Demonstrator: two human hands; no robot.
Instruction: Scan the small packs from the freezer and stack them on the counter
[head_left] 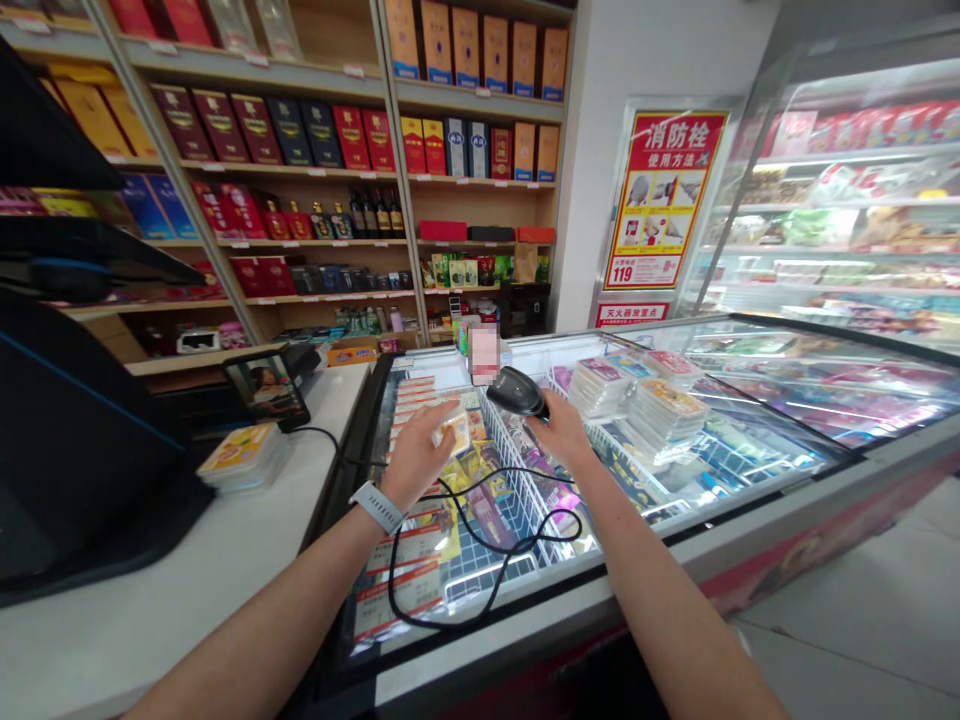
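Note:
My left hand (421, 450), with a pale watch at the wrist, is closed around a small clear pack with a yellow-and-white label (459, 432). In my right hand (561, 428) is a black handheld barcode scanner (514, 390), its head pointing left toward the pack. The scanner's black cord (517, 548) loops over the freezer's glass top. Just beyond the scanner stands a small item with a blurred front (484, 352). To the right of my right hand, stacks of similar flat clear packs (667, 412) rest on the glass.
Beneath my arms is a glass-topped chest freezer (780, 400) with wire baskets of packaged goods. Another stack of yellow-labelled packs (244, 455) sits on the white counter (300, 510) at left, beside a small screen (266, 388) and a dark terminal (82, 430). Shelves of boxes line the back.

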